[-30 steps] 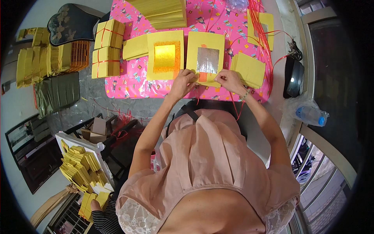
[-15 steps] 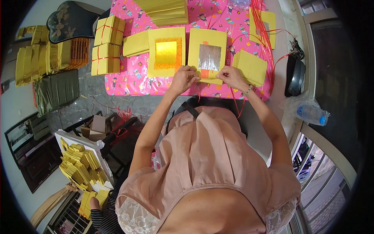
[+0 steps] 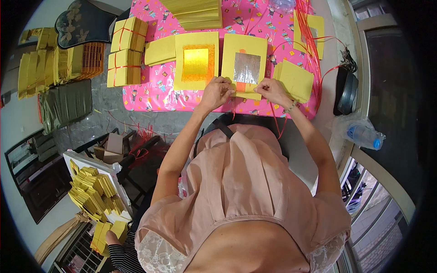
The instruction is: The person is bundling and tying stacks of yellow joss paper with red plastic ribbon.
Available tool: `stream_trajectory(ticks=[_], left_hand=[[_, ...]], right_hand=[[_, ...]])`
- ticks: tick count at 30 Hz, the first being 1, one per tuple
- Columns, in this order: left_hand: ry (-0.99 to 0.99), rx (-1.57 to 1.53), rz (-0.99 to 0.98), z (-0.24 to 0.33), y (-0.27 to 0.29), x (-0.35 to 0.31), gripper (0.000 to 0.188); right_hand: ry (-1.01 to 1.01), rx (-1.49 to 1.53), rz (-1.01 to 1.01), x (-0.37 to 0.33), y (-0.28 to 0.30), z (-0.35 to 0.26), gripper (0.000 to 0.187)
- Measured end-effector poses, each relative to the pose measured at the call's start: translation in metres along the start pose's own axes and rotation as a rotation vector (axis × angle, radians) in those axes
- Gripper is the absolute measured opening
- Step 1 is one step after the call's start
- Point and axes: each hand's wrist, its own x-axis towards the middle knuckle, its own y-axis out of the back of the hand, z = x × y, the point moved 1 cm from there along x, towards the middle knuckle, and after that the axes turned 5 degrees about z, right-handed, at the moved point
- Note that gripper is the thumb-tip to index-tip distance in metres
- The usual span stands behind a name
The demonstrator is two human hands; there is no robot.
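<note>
In front of me on the table lies a yellow sheet of joss paper [image 3: 231, 54] with a silver foil square over a red patch. My left hand [image 3: 217, 93] has its fingers closed at the sheet's near left corner. At the near right corner my right hand [image 3: 271, 91], with a beaded bracelet at the wrist, pinches the edge. The near edge between them looks lifted or folded; the fingertips partly hide it. Left of this sheet, and close to my left hand, is a yellow stack [image 3: 196, 83] topped by a gold foil square on orange.
Pink patterned cloth [image 3: 157, 103] covers the table. Red-tied yellow bundles [image 3: 124, 68] stand at its left, a loose yellow stack [image 3: 295, 82] at its right. Red strings [image 3: 309, 45] hang over the right side. A plastic bottle [image 3: 364, 136] lies right. Another person's striped sleeve [image 3: 122, 255] shows lower left.
The whole view has shifted very slightly to the right. Both hands remain at the near corners of the silver-foil sheet, with no clear change of grip.
</note>
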Motion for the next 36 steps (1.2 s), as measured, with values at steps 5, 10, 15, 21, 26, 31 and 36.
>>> stream_trajectory(ticks=[5, 10, 15, 21, 26, 31, 36], left_hand=[[0.001, -0.011, 0.012, 0.003, 0.001, 0.002, 0.015], [0.038, -0.046, 0.021, 0.004, 0.0, 0.002, 0.014], [0.033, -0.006, 0.021, 0.005, 0.001, 0.002, 0.014], [0.053, -0.009, -0.009, 0.005, 0.003, 0.004, 0.015], [-0.127, 0.033, 0.056, 0.016, 0.007, 0.003, 0.025], [-0.151, 0.228, -0.011, 0.017, 0.002, 0.008, 0.031], [-0.029, 0.166, -0.005, 0.025, 0.017, 0.031, 0.041]], right_hand=[[-0.026, 0.007, 0.002, 0.001, 0.0, 0.002, 0.022], [-0.037, 0.035, 0.01, 0.0, -0.001, 0.001, 0.023], [-0.047, 0.043, -0.015, 0.0, -0.001, 0.002, 0.023], [-0.055, 0.086, 0.007, -0.002, -0.002, 0.002, 0.023], [0.055, -0.031, 0.042, -0.009, 0.001, -0.01, 0.024], [0.131, -0.054, 0.065, -0.006, 0.008, -0.013, 0.025], [0.125, -0.012, 0.111, 0.018, 0.025, -0.014, 0.024]])
